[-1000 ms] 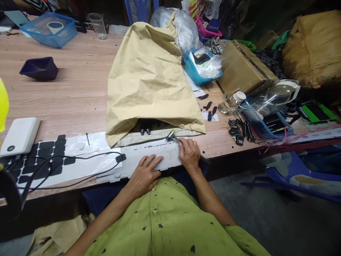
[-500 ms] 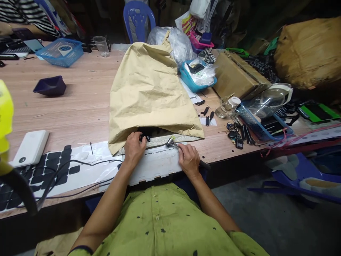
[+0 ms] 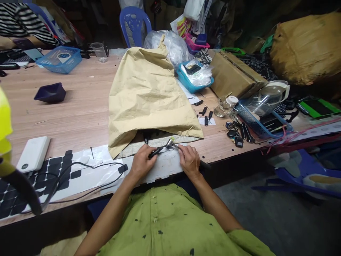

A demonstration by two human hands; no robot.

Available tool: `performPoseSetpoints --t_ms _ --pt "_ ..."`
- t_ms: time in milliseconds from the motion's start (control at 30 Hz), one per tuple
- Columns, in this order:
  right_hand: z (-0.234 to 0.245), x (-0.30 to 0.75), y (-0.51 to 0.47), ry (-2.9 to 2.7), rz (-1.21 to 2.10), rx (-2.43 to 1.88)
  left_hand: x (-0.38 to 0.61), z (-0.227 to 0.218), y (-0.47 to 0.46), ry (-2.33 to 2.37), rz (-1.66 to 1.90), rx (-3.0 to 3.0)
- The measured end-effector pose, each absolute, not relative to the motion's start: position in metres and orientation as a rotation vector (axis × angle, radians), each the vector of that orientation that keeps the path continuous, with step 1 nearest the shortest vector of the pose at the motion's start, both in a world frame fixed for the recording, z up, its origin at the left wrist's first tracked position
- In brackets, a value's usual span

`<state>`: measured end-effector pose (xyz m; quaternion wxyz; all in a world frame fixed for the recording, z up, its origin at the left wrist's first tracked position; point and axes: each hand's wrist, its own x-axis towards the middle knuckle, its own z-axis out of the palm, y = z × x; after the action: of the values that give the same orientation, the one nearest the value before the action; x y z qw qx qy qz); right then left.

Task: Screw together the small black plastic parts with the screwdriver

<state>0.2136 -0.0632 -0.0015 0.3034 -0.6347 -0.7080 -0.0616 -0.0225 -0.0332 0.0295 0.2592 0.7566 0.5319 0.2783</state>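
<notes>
My right hand (image 3: 190, 160) is closed around the handle of a small hammer (image 3: 169, 143), whose metal head has a yellow-green end and whose dark grip shows past the hand. A slim black piece (image 3: 156, 152) is pinched in my left hand (image 3: 143, 160), its tip close to the hammer head; its exact kind is too small to make out. Both hands are over a white board (image 3: 163, 165) at the table's front edge. Just behind them, a beige sack (image 3: 149, 96) lies with its mouth open towards me, and dark things show inside it.
A white power bank (image 3: 33, 154) and a looping black cable (image 3: 77, 163) lie at left. Further back are a dark purple tray (image 3: 50, 94) and a blue basket (image 3: 60, 65). To the right are black key-like pieces (image 3: 206, 121), a glass jar (image 3: 222, 109) and a cardboard box (image 3: 233, 78).
My left hand has come back from the sack's mouth, nearer to me and to the right, with a black piece in it. The right hand with the hammer has stayed nearly in place.
</notes>
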Motion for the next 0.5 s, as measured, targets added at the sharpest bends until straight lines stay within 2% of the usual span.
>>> performPoseSetpoints --t_ms 133,300,500 --pt "0.002 0.217 -0.065 -1.818 -0.052 -1.665 -0.004 0.020 -0.036 1.322 0.683 2.136" --pt "0.016 0.221 -0.076 -1.674 0.181 -1.624 -0.007 0.011 -0.034 1.264 0.762 2.097" --pt "0.028 0.215 -0.095 -1.761 0.410 -1.547 -0.007 0.008 -0.035 1.272 0.794 2.053"
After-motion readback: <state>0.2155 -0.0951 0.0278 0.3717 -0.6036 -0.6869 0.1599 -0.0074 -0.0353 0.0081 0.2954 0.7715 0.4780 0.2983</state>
